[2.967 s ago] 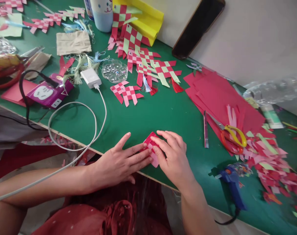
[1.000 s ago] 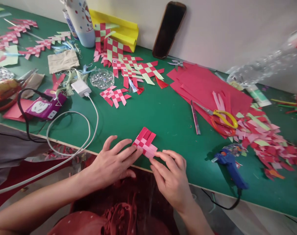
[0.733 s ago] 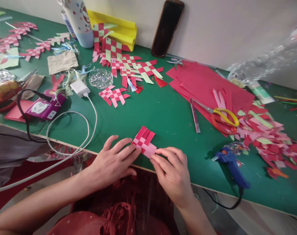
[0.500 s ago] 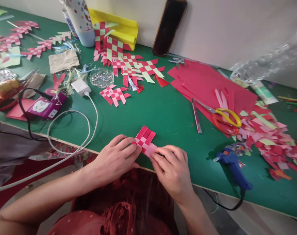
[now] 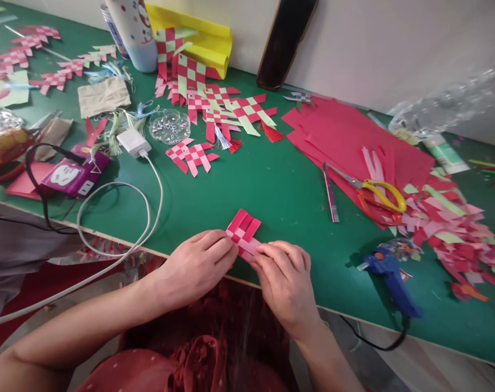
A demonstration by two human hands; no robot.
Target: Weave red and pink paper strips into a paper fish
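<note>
A small woven paper piece [image 5: 244, 226] in red and pink strips is held just above the front edge of the green table [image 5: 215, 201]. My left hand [image 5: 204, 258] pinches its left side, fingers pressed together. On the lower right, my right hand [image 5: 286, 277] grips a pink strip end between thumb and fingers. The fingers hide the piece's lower corners. Finished-looking woven paper fish [image 5: 192, 156] in red and pink lie on the table beyond my hands, with more red and green ones [image 5: 249, 112] behind them.
Scissors [image 5: 380, 196], a craft knife [image 5: 330, 193] and red paper sheets [image 5: 353, 133] lie to the right. Nearer stands a blue glue gun [image 5: 394, 283] beside paper scraps [image 5: 455, 234]. A white cable [image 5: 160, 201] loops at left, near a purple power socket [image 5: 70, 177]. A phone [image 5: 286, 43] leans on the wall.
A pink strip at the piece's lower right has shifted under my right fingers, showing more red beneath it. My left fingers have drawn closer together. The view has moved slightly.
</note>
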